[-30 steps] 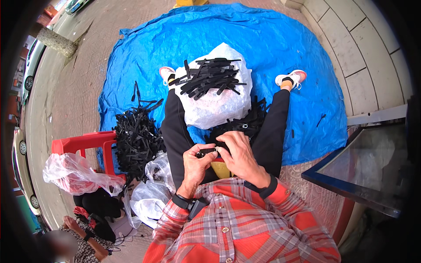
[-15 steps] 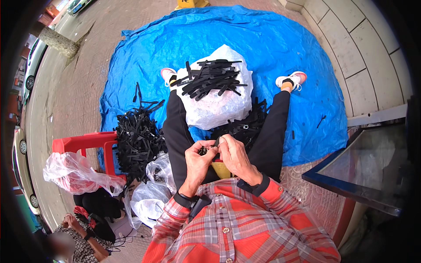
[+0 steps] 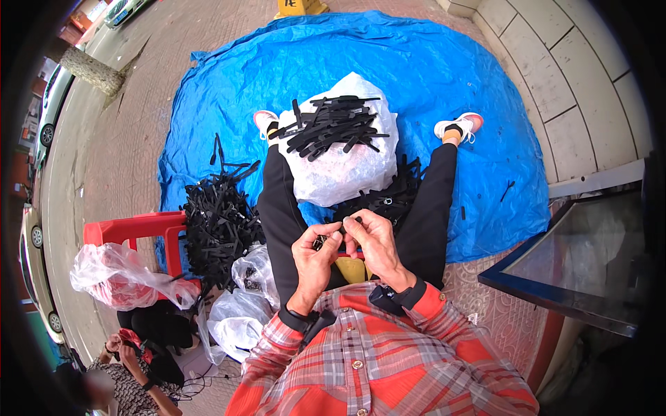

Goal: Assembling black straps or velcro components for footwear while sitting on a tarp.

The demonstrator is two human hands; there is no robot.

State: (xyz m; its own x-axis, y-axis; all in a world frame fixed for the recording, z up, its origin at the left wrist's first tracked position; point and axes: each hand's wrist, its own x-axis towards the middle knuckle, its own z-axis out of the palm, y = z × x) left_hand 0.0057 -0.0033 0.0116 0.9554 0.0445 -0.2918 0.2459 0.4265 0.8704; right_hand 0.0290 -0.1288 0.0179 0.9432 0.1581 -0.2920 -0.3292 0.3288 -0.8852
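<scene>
In front of my lap, my left hand (image 3: 313, 262) is closed, with small shiny metal pieces (image 3: 319, 242) showing in its curled fingers. My right hand (image 3: 379, 251) meets it at the fingertips, pinching a small black strap (image 3: 352, 223) that the fingers mostly hide. Just beyond them, between my legs, lies a heap of black straps (image 3: 386, 202), some with metal bits. Farther out stands a stuffed white plastic bag (image 3: 326, 179), and a loose stack of black straps (image 3: 336, 125) rests on top of it.
A blue tarp (image 3: 229, 76) spreads under my legs. At left are a larger black strap pile (image 3: 218, 236), a red plastic stool (image 3: 135, 225) draped with a clear bag (image 3: 121, 270), and another person (image 3: 142, 378). A dark-framed glass panel (image 3: 562, 260) stands at right.
My hands stay together, but the right fingers have shifted and now cover more of the black strap. The other person's hands have moved slightly to the right.
</scene>
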